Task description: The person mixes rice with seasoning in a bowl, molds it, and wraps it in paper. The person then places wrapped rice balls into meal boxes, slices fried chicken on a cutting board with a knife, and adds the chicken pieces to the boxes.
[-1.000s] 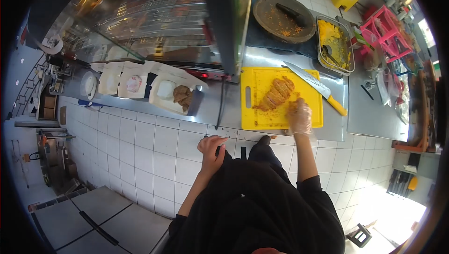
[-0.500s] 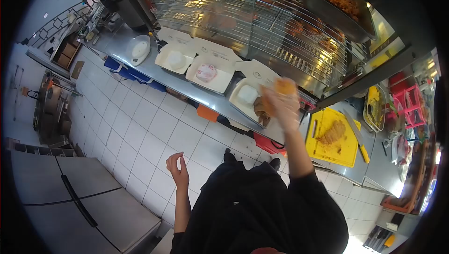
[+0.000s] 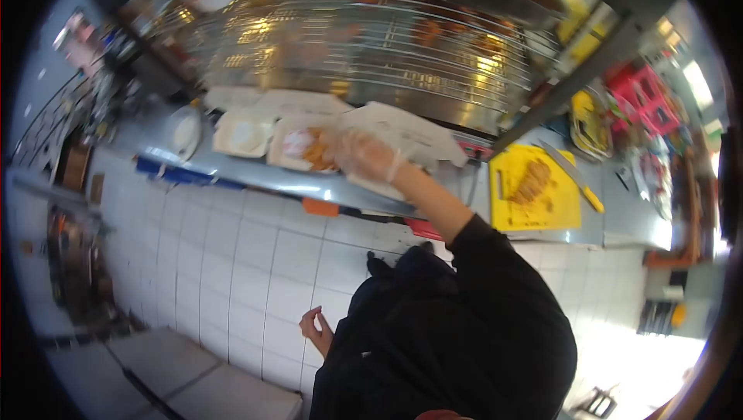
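Note:
My right hand [image 3: 365,155], in a clear thin glove, reaches over the middle cardboard box [image 3: 290,163]. Its fingers are closed at the edge of a piece of orange-brown fried food [image 3: 318,155], which lies beside a white and red wrapped bundle [image 3: 297,142] in that box. Motion blur smears the fingertips. Behind my hand and forearm, the right-hand box [image 3: 402,130] shows mainly its raised lid; what it holds is hidden. My left hand [image 3: 316,332] hangs low over the floor, fingers loosely bent and thumb apart, with nothing in it.
A third box [image 3: 241,132] with a white bundle stands at the left, near a white bowl [image 3: 184,134]. At the right a yellow cutting board [image 3: 534,215] bears sliced browned meat [image 3: 534,182] and a knife [image 3: 573,175]. Wire racks [image 3: 371,41] rise behind the counter.
My right hand has carried the fried piece leftward from above the right-hand box to the middle box. The whole view has shifted. My left hand stays low, its fingers still bent.

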Available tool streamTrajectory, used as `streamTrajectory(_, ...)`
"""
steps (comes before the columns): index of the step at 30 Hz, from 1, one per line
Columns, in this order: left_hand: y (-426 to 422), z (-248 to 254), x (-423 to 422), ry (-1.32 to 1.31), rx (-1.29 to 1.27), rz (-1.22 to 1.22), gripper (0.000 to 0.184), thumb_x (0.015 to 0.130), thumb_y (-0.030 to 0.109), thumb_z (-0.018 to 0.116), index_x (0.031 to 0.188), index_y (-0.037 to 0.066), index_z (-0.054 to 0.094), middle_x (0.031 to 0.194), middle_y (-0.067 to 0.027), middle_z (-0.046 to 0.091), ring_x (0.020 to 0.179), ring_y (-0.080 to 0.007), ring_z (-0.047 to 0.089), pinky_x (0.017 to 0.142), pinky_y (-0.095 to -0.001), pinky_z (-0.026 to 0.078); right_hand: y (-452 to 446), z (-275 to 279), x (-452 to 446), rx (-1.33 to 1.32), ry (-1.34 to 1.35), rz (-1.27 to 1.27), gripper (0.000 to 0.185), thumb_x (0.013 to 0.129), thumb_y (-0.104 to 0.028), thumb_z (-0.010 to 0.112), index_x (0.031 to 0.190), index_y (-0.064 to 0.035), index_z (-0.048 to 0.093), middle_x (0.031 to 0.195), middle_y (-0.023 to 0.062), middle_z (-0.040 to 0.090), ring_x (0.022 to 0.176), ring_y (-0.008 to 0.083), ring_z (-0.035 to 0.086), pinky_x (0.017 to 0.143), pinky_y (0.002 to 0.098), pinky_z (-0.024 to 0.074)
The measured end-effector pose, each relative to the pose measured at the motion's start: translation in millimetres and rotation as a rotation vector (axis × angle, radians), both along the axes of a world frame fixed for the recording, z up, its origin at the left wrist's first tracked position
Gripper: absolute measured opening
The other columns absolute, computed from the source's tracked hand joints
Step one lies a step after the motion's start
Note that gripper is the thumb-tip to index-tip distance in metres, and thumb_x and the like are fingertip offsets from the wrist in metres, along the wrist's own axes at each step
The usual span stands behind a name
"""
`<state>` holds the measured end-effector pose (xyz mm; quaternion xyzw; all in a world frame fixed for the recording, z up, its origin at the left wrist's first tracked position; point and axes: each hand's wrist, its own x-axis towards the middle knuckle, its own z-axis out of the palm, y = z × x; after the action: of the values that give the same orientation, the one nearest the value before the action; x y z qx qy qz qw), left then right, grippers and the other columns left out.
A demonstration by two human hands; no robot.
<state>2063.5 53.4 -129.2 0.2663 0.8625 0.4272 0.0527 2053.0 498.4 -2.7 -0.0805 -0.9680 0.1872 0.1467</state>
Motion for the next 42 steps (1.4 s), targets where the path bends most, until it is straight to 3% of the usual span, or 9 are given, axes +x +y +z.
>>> streamTrajectory(1, 4.4, -1.8, -3.4, 0.054, -0.012, -0.044, 0.009, 0.088, 0.006, 0.058, 0.096, 0.006, 0.063, 0.092, -0.0098, 0.065, 0.088, -0.0275, 0.058, 0.083, -0.0376, 0.04, -12.9, 25.0, 34.4, 0.45, 0.118, -0.136, 0.022, 0.093, -0.017, 0.046, 0.112, -0.0108, 0.056, 0.102, 0.0139, 0.064, 0.08, 0.0243, 0.064, 0.059, 0.0315, 0.0537)
streamTrajectory(2, 8.0, -3.0, -8.7, 0.039, -0.019, -0.087, 0.01, 0.088, 0.006, 0.057, 0.096, 0.006, 0.063, 0.094, -0.0091, 0.065, 0.091, -0.0274, 0.057, 0.084, -0.038, 0.04, -13.4, 31.2, 79.2, 0.215, 0.524, -0.049, 0.023, 0.091, -0.015, 0.049, 0.112, -0.0101, 0.056, 0.102, 0.0149, 0.064, 0.083, 0.0265, 0.064, 0.063, 0.0332, 0.0544)
streamTrajectory(5, 30.2, 10.9, -29.9, 0.035, -0.105, -0.14, 0.012, 0.09, 0.005, 0.055, 0.097, 0.006, 0.063, 0.096, -0.0071, 0.064, 0.094, -0.0262, 0.055, 0.085, -0.0377, 0.039, -11.7, -13.1, 222.9, -0.291, 0.371, -0.547, 0.052, 0.066, -0.028, 0.079, 0.114, -0.0185, 0.062, 0.123, 0.0219, 0.051, 0.111, 0.0347, 0.054, 0.089, 0.0461, 0.0476)
streamTrajectory(9, 75.3, 25.0, -76.1, 0.075, -0.113, -0.289, 0.011, 0.09, 0.006, 0.055, 0.097, 0.008, 0.064, 0.096, -0.0058, 0.064, 0.095, -0.0242, 0.055, 0.09, -0.0384, 0.037, 7.0, -31.0, 367.3, 0.064, 0.274, -0.946, 0.085, 0.057, -0.043, 0.084, 0.132, -0.0262, 0.05, 0.148, 0.0243, 0.024, 0.137, 0.0418, 0.024, 0.11, 0.0534, 0.0261)
streamTrajectory(11, 106.9, 37.5, -96.6, 0.127, -0.13, -0.389, 0.011, 0.09, 0.006, 0.055, 0.096, 0.009, 0.064, 0.096, -0.0038, 0.064, 0.097, -0.0224, 0.056, 0.092, -0.0385, 0.035, 11.5, -12.5, 389.3, 0.156, -0.466, -1.001, 0.102, 0.057, -0.054, 0.082, 0.143, -0.0281, 0.035, 0.152, 0.0258, 0.015, 0.139, 0.0436, 0.018, 0.114, 0.0534, 0.0186)
streamTrajectory(14, 166.2, 73.0, -102.7, 0.189, -0.11, -0.499, 0.01, 0.089, 0.006, 0.056, 0.095, 0.009, 0.063, 0.097, -0.0034, 0.064, 0.097, -0.0224, 0.055, 0.093, -0.0377, 0.035, 50.9, 8.2, 377.9, 0.042, -0.724, -1.1, 0.105, 0.056, -0.069, 0.075, 0.146, -0.0309, 0.033, 0.154, 0.0203, 0.017, 0.143, 0.0416, 0.011, 0.114, 0.0521, 0.0145)
streamTrajectory(23, 228.1, 63.2, -41.3, 0.151, -0.115, -0.69, 0.015, 0.086, 0.002, 0.057, 0.096, 0.01, 0.064, 0.096, -0.0045, 0.065, 0.097, -0.0228, 0.057, 0.091, -0.036, 0.035, 108.2, -39.1, 405.9, -0.007, -0.497, -0.994, 0.059, 0.074, -0.055, 0.067, 0.115, -0.0132, 0.065, 0.123, 0.0148, 0.059, 0.118, 0.0312, 0.051, 0.098, 0.0427, 0.0409)
streamTrajectory(37, 236.3, 56.6, -27.4, 0.089, -0.183, -0.753, 0.013, 0.086, 0.001, 0.058, 0.093, 0.009, 0.065, 0.094, -0.0039, 0.068, 0.092, -0.0221, 0.061, 0.09, -0.0361, 0.036, 83.8, -65.5, 388.8, -0.199, -0.291, -1.299, 0.037, 0.079, -0.033, 0.068, 0.11, -0.0146, 0.065, 0.102, 0.0164, 0.062, 0.104, 0.0335, 0.058, 0.083, 0.0416, 0.0504)
streamTrajectory(42, 217.5, 55.4, -66.1, 0.038, -0.189, -0.727, 0.011, 0.087, 0.001, 0.056, 0.092, 0.006, 0.065, 0.093, -0.0081, 0.068, 0.091, -0.0254, 0.062, 0.086, -0.0364, 0.042, 97.7, -51.0, 400.1, -0.14, 0.32, -1.458, 0.024, 0.08, -0.022, 0.063, 0.101, -0.0118, 0.064, 0.097, 0.0172, 0.064, 0.09, 0.0332, 0.062, 0.08, 0.0414, 0.0509)
